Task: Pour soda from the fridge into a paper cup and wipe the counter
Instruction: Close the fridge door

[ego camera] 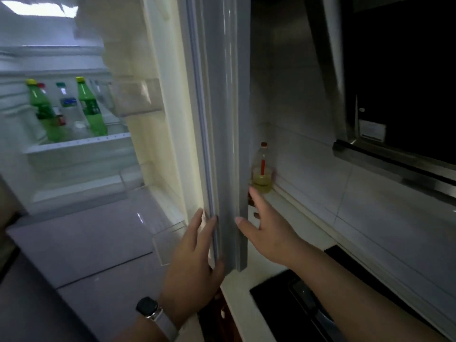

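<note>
Hands flat on fridge door edge, green bottles inside

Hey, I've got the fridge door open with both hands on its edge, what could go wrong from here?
1. The door edge stands close to the oil bottle on the counter; swinging it wider might knock the bottle over.
2. The right hand lies between door and counter, where it could get pinched.
3. The green soda bottles stand crowded among others, so pulling one may tip its neighbours.
</note>
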Demonstrator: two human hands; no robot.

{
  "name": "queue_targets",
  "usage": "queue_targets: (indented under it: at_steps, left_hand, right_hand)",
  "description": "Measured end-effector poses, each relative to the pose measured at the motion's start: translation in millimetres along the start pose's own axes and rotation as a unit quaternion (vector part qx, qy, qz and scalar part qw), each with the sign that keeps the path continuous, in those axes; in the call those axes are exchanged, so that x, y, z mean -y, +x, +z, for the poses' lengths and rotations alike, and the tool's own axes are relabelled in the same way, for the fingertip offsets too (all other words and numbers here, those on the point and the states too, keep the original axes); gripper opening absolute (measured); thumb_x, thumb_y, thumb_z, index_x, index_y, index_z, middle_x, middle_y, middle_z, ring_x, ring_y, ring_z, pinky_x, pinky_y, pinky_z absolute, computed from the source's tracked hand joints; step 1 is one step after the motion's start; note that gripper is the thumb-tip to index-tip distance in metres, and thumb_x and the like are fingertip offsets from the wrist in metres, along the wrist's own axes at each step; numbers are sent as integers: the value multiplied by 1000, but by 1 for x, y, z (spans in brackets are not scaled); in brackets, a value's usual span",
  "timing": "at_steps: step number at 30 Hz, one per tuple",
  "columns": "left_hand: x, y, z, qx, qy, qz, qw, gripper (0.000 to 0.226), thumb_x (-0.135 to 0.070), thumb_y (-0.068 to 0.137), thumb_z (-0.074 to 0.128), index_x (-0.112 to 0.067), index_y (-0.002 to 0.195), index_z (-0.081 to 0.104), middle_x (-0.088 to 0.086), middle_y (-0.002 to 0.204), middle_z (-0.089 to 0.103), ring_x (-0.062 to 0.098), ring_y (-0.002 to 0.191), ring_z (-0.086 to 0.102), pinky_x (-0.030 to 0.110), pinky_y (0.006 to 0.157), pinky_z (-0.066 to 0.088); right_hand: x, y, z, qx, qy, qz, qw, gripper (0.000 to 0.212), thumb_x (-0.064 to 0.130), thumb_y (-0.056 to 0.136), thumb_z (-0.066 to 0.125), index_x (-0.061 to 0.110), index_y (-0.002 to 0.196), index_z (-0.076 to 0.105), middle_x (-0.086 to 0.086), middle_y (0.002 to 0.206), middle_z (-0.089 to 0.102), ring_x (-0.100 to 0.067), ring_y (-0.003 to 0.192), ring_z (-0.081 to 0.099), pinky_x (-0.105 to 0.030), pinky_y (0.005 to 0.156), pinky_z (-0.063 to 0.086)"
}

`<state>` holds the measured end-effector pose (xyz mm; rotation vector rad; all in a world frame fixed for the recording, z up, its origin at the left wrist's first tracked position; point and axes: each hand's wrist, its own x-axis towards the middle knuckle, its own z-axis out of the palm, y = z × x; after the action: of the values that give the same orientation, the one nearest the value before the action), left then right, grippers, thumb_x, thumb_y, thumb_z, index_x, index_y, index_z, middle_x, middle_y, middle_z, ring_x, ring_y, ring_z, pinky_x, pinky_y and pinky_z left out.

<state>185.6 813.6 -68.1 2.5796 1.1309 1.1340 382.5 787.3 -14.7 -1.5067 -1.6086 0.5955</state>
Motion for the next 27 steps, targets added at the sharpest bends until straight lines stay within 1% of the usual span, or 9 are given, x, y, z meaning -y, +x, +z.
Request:
queue_targets:
  at_steps: [5,8,10,14,16,19,21,24,27]
  left_hand:
    - [1,-10,7,-14,21,-16,1000,79,-48,84,50,-23,153,20,5,165,5,22,147,23,34,106,34]
    - [3,-20,9,-21,33,-29,999,87,-45,83,54,-22,155,11,3,165,-2,8,149,4,33,107,29]
    - [6,-29,8,-25,37,-43,998,98,-37,81,64,-25,155,1,0,165,-7,0,148,-5,30,107,29]
    - [17,-45,-2,-49,24,-55,997,114,-22,78,76,-25,154,-8,-2,164,-11,12,151,0,40,113,26]
    - [25,-53,-12,-57,22,-62,996,114,-20,80,77,-25,154,-10,-3,164,-11,15,151,2,42,114,26]
    - [39,-65,-31,-62,23,-91,994,110,-33,84,71,-35,151,-17,-12,162,-15,7,150,-3,33,116,19]
    - [46,-71,-42,-66,20,-110,992,101,-47,85,58,-41,149,-21,-14,162,-15,2,149,-5,28,115,17]
    - [63,-81,-63,-81,9,-128,988,95,-50,85,51,-39,150,-18,-1,165,-2,8,150,1,32,116,21]
    - [82,-90,-83,-87,-1,-151,985,94,-50,87,52,-34,153,-14,3,165,4,11,151,5,36,117,24]
  right_hand:
    - [-6,2,17,20,32,-6,999,86,60,88,53,46,152,-3,17,162,17,-6,144,27,-42,117,32]
    - [-4,1,27,27,3,-46,999,88,66,84,48,42,154,0,16,161,21,-4,144,28,-42,116,34]
    - [0,0,36,35,-11,-69,997,86,62,89,49,38,155,0,14,162,18,-4,144,27,-40,116,34]
    - [16,-6,56,50,-42,-113,991,82,49,96,50,34,155,-4,12,163,11,-1,145,19,-30,117,30]
    - [26,-6,68,58,-46,-135,988,81,47,97,51,35,154,-5,13,162,13,2,143,21,-20,112,29]
    - [38,-5,89,66,-51,-167,982,80,46,97,50,36,154,-5,13,159,16,4,138,26,-8,103,28]
    - [44,-6,101,70,-52,-182,979,79,49,96,49,38,154,-4,13,159,15,5,138,25,-12,106,30]
    - [61,-3,126,80,-52,-207,974,77,51,95,47,43,151,-5,19,156,14,12,134,22,-8,104,27]
    - [76,1,152,81,-54,-225,970,77,53,93,46,36,154,2,19,151,19,20,129,22,-2,100,26]
